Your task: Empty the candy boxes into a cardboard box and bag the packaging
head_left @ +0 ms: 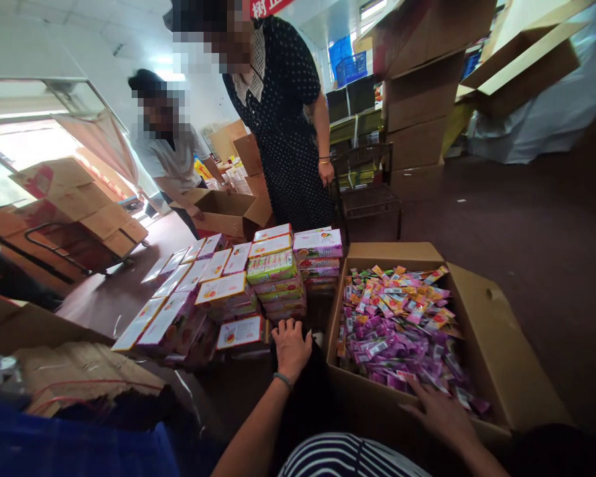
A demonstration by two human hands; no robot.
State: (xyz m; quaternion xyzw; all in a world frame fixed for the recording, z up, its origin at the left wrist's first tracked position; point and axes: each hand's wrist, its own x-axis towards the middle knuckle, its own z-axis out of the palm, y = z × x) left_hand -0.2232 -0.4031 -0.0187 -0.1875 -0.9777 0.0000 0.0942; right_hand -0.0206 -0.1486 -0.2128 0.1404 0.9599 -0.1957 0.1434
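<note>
While the right hand [440, 412] lies over the near rim of the cardboard carton [370, 392], its fingers are loosely spread at the purple sachets [387, 348] inside, though whether they grip one cannot be told. Left of the carton, well apart from the other, the left hand [292, 351] rests with parted fingers on the person's dark-clothed knee [316, 391], just beside the nearest of the stacked boxes [223, 289]. Orange sachets [390, 301] fill the carton's far part, beyond the purple ones and farther from the right hand.
</note>
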